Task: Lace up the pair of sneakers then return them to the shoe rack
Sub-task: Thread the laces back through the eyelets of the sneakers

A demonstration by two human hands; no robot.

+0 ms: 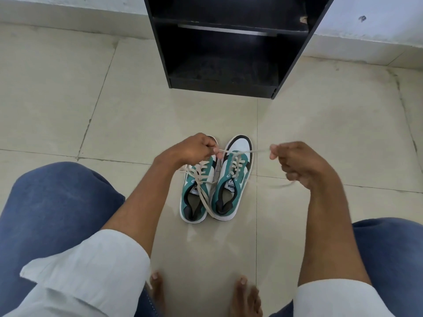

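Two teal, white and black sneakers stand side by side on the tiled floor, toes pointing away from me: the left sneaker (196, 197) and the right sneaker (233, 179). A cream lace (256, 151) of the right sneaker is stretched taut above its toe. My left hand (194, 147) pinches one end over the left sneaker's toe. My right hand (297, 163) pinches the other end out to the right, and a blurred loose tail hangs below it. The left sneaker's lace ends (203, 197) lie loose across its opening.
A black shoe rack (229, 85) with open shelves stands on the floor just beyond the sneakers, against a white wall. My knees in blue trousers flank the sneakers, and my bare toes (242, 282) are at the bottom of the view.
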